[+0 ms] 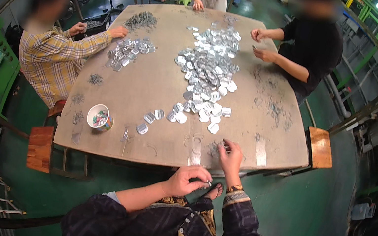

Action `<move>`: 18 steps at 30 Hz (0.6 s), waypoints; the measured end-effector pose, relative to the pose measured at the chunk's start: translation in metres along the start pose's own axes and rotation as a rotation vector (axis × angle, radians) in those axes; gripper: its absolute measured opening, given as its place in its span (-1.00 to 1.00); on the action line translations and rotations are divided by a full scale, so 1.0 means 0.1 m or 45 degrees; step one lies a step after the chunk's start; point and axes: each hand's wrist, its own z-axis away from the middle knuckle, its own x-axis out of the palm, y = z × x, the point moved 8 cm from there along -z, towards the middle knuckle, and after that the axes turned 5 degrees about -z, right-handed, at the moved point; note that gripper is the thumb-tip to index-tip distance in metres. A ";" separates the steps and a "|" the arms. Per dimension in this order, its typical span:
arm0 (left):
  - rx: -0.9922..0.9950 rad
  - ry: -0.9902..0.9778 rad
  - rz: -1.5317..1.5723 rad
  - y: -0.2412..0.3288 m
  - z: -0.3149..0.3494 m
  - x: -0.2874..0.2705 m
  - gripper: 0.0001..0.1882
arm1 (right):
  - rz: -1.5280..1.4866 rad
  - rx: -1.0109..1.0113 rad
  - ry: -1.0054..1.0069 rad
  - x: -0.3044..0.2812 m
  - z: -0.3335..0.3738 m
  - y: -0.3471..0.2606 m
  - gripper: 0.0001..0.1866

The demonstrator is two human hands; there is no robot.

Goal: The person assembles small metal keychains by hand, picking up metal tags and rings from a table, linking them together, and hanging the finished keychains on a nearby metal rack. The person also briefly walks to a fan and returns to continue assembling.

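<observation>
My left hand [187,181] is closed at the near table edge, thumb and fingers pinching a small silver metal piece [209,183]; most of that piece is hidden by the fingers. Over the near edge, my right hand [230,159] reaches with bent fingers to a little heap of thin dark wire-like parts [215,149]. Whether its fingertips hold one is too small to see. Beyond the hands, a long pile of flat silver metal pieces [210,66] stretches toward the far side, and a few loose silver pieces [142,128] lie to the left.
A paper cup [100,117] with small coloured bits stands at the table's near left. Co-workers handle parts at the left, far and right sides. A dark heap of small parts [141,20] lies far left. Wooden stools [320,148] flank the table [153,92].
</observation>
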 end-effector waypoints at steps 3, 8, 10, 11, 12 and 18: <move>0.017 0.019 -0.034 0.01 0.05 -0.04 -0.83 | 0.407 -0.197 0.100 0.35 -0.39 0.00 -0.63; 0.005 0.034 -0.049 0.01 0.07 -0.06 -0.84 | 0.571 -0.079 0.032 0.63 -0.64 0.07 -0.66; 0.017 0.044 -0.075 0.01 0.06 -0.07 -0.85 | 0.567 -0.081 0.016 0.65 -0.69 0.05 -0.68; 0.021 0.049 -0.092 0.00 0.05 -0.09 -0.85 | 0.332 0.045 -0.077 0.68 -0.69 0.16 -0.70; 0.018 0.046 -0.107 -0.02 0.05 -0.09 -0.85 | 0.091 0.183 -0.164 0.72 -0.69 0.29 -0.72; -0.160 0.217 -0.067 -0.16 0.07 -0.16 -0.86 | -0.897 0.418 -0.290 0.24 0.09 -0.34 -0.74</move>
